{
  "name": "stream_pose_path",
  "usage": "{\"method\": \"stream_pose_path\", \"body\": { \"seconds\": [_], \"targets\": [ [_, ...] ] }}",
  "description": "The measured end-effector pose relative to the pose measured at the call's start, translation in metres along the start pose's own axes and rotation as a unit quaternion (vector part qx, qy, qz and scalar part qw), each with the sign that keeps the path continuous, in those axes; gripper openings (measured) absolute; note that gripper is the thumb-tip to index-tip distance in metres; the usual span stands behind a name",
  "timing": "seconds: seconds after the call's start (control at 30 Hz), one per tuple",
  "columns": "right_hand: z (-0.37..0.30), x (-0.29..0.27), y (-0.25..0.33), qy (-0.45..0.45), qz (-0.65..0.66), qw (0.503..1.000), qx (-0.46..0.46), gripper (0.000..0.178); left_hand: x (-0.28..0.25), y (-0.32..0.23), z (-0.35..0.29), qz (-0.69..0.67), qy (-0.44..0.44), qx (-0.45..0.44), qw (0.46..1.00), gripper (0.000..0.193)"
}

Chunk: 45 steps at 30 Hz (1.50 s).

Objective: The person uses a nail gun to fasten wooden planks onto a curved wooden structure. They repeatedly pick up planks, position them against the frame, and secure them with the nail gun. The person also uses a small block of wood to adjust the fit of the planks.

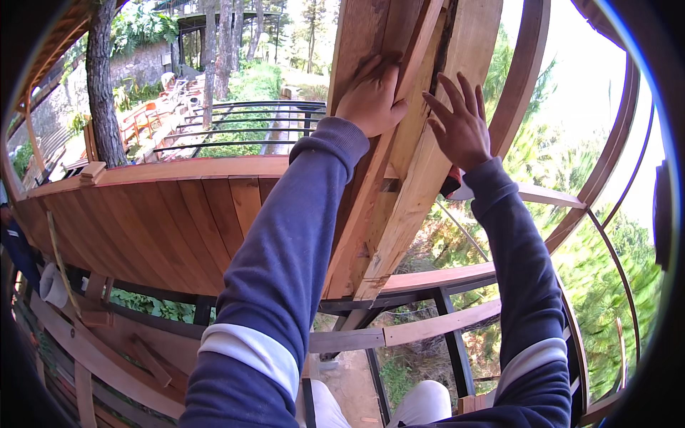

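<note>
In front of me stands a tall wooden post (422, 182) of pale timber, with reddish boards along its left side. My left hand (374, 96) is closed around a narrow reddish wooden strip (419, 44) that runs lengthwise along the post. The fingers lie on its left side, and the thumb is at its right. My right hand (462, 125) is open, its fingers spread over the pale face of the post; whether the palm touches the wood I cannot tell. A dark and red object (452, 182), partly hidden, shows beside the right wrist.
A curved plank wall (171, 207) with a top rail (214, 167) extends left. Below are curved beams (442, 321) and black metal supports (453, 342), with ground visible through gaps. Curved wooden ribs (524, 78) rise at right. A person's dark-clothed leg (20, 250) shows far left.
</note>
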State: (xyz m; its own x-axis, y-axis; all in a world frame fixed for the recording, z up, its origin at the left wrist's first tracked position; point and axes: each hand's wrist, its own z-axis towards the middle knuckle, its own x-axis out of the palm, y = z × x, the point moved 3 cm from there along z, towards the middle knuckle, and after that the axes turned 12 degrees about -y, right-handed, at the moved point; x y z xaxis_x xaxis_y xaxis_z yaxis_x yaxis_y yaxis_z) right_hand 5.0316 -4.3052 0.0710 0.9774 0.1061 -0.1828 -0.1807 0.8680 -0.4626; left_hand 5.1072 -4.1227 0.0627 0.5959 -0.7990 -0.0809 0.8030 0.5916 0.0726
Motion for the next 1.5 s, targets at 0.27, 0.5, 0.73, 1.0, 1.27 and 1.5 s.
{"method": "stream_pose_path", "body": {
  "seconds": [0.27,0.5,0.73,1.0,1.27,1.5],
  "targets": [
    [0.052,0.014,-0.04,0.132,0.037,0.963,-0.231,0.022,0.003,-0.002,0.003,0.041,0.059,-0.032,0.997,0.063],
    [0.055,0.02,-0.037,0.167,0.077,0.961,-0.204,0.01,-0.002,-0.004,0.0,0.028,0.01,0.012,1.0,0.061],
    [0.056,0.019,-0.038,0.154,0.059,0.964,-0.209,0.011,-0.003,-0.009,0.003,0.04,0.03,-0.004,0.999,0.062],
    [0.057,0.018,-0.027,0.218,0.046,0.959,-0.175,0.012,0.002,-0.001,-0.002,0.032,0.034,-0.002,0.999,0.062],
    [0.022,0.005,-0.043,-0.012,-0.001,1.0,0.006,0.074,0.004,0.002,0.0,0.052,0.051,-0.004,0.997,0.056],
    [-0.024,0.033,-0.039,0.029,0.067,0.989,0.13,0.115,-0.001,-0.016,0.006,0.032,0.013,0.032,0.999,0.05]
  ]
}}
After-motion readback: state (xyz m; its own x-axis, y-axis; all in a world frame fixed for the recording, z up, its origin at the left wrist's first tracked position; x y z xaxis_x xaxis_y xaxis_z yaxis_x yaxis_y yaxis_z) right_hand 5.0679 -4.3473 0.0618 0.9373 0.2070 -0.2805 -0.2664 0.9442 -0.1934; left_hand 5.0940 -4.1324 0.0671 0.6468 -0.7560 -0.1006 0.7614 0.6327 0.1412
